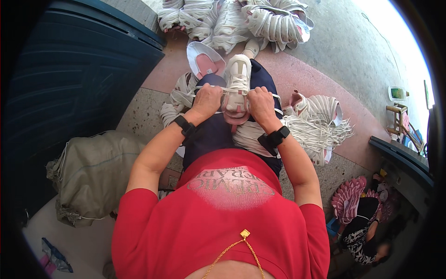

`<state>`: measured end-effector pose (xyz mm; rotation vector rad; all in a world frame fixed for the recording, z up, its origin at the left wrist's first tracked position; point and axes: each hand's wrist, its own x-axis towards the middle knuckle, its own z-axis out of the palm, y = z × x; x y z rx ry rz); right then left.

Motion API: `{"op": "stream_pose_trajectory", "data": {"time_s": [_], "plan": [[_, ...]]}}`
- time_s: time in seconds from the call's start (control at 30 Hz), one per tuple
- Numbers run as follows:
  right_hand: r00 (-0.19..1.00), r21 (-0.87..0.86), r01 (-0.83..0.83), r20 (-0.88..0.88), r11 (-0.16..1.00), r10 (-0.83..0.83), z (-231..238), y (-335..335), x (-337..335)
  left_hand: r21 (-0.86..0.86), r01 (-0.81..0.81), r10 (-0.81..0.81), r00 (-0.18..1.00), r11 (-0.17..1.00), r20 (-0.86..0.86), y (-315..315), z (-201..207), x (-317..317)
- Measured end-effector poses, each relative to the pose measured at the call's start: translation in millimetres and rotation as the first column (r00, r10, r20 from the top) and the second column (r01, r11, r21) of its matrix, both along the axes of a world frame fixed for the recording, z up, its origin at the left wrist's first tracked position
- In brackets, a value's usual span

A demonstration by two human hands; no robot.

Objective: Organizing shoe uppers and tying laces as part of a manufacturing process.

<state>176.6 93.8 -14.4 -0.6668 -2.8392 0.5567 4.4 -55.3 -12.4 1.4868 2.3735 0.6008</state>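
Observation:
A white and beige sneaker [238,86] with a pink lining rests on my lap, its toe pointing away from me. White lace runs in crossed rows up its front. My left hand [207,100] is closed on a shoelace [219,87] at the shoe's left side, holding it out from the eyelets. On the right side, my right hand [262,104] is closed too, with a lace at its fingers, close against the shoe's collar. A thick bundle of loose white laces [250,134] lies across my lap below the shoe.
Stacks of nested white shoe uppers [230,23] lie ahead on the floor, with another stack [318,108] at my right. A blue door [79,69] and a stuffed grey-green sack [100,172] stand at left. Another person [362,228] sits at lower right beside pink uppers [349,197].

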Motion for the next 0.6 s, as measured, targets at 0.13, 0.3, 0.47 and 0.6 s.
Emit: {"op": "stream_pose_trajectory", "data": {"time_s": [0.13, 0.3, 0.47, 0.6], "plan": [[0.993, 0.105, -0.059, 0.108, 0.993, 0.048, -3.5, 3.8, 0.4, -0.034, 0.121, -0.124, 0.987, 0.992, -0.102, 3.6, -2.0, -4.4], [0.994, 0.06, 0.098, -0.054, 0.993, -0.095, -12.0, -0.4, 2.6, 0.018, 0.192, -0.186, 0.967, 0.981, -0.177, 12.2, 10.0, -5.4], [0.988, 0.116, 0.137, -0.084, 0.984, -0.128, -3.9, -0.6, 2.9, -0.015, 0.218, -0.216, 0.955, 0.976, -0.201, 18.3, 12.3, 1.3], [0.989, 0.037, 0.145, -0.007, 0.989, -0.144, 1.9, -7.9, 8.7, -0.088, 0.334, -0.34, 0.855, 0.939, -0.392, 23.8, 14.6, 11.3]]}}
